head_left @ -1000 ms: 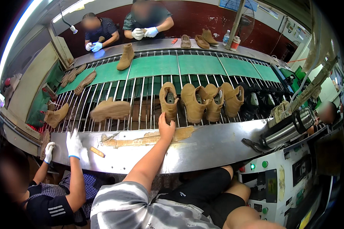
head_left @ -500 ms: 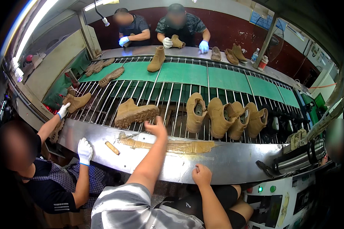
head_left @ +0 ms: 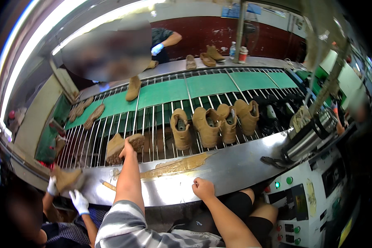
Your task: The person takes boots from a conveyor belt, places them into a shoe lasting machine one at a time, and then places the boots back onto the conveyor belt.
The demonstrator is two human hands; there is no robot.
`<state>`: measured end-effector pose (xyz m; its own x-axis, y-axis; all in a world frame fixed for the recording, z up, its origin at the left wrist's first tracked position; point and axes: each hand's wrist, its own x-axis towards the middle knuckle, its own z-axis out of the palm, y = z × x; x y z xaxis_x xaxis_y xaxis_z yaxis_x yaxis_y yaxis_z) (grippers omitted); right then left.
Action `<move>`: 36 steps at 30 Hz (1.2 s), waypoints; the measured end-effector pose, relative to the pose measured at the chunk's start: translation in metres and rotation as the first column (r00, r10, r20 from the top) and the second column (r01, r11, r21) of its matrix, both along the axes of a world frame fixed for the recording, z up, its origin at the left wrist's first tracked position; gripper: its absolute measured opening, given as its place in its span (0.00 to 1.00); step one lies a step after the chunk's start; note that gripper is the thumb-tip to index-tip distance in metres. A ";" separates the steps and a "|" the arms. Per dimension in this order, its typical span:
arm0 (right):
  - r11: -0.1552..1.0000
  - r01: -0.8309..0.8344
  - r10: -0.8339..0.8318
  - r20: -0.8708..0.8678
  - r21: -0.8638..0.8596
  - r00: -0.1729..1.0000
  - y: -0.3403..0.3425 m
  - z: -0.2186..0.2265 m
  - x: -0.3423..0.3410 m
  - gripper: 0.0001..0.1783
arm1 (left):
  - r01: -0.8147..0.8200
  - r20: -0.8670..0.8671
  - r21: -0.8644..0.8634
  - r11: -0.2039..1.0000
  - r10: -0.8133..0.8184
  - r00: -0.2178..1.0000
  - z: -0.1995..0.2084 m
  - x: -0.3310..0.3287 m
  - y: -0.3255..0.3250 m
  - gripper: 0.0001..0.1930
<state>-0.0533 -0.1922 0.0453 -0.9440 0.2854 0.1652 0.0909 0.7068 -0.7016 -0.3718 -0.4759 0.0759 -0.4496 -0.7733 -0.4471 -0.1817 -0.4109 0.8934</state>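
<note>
The left grip (head_left: 129, 149) clasps a tan ankle boot (head_left: 115, 143) mid-sole, plain shaft left of the grip, toe right, chunky brown tread facing the person; the right grip (head_left: 203, 189) is curled fist-like over the table (head_left: 244, 163).

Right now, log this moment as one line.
left hand: on tan boot | right hand: curled, near metal ledge | four upright boots: farther right

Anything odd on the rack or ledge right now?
Two things. The tan boot at the left hand is tipped, tread showing, while the four tan boots to its right stand upright. On the metal ledge, a brown tape-like patch looks ragged and worn.
</note>
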 end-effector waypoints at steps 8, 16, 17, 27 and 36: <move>0.971 0.042 -0.028 0.064 -0.234 0.998 0.006 0.000 0.003 0.06 | 0.644 -0.378 0.219 0.733 -0.545 0.749 0.009 0.117 -0.040 0.41; 0.080 0.106 0.198 0.120 -0.991 0.973 0.041 0.005 0.047 0.19 | 0.944 -0.761 0.328 -0.024 -0.600 0.249 0.058 0.308 0.035 0.46; -0.145 0.117 0.196 0.087 -0.982 0.977 0.050 0.014 0.063 0.21 | 0.892 -0.782 0.426 -0.149 -0.557 0.281 0.069 0.324 0.053 0.48; -0.381 -0.810 -0.449 -0.676 -0.447 0.584 0.149 0.083 0.218 0.27 | 0.462 -0.646 0.655 -0.598 -0.760 -0.070 0.154 0.444 0.252 0.51; -0.104 -0.839 -0.798 -0.459 -0.534 0.391 0.152 0.098 0.385 0.21 | 0.500 -0.682 0.638 -0.586 -0.731 0.013 0.084 0.498 0.312 0.34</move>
<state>0.3312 -0.0401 0.1431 -0.5458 0.8218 0.1634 -0.8231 -0.5624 0.0792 0.1263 -0.1636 0.1594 -0.0055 0.9379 -0.3469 -0.9814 0.0615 0.1819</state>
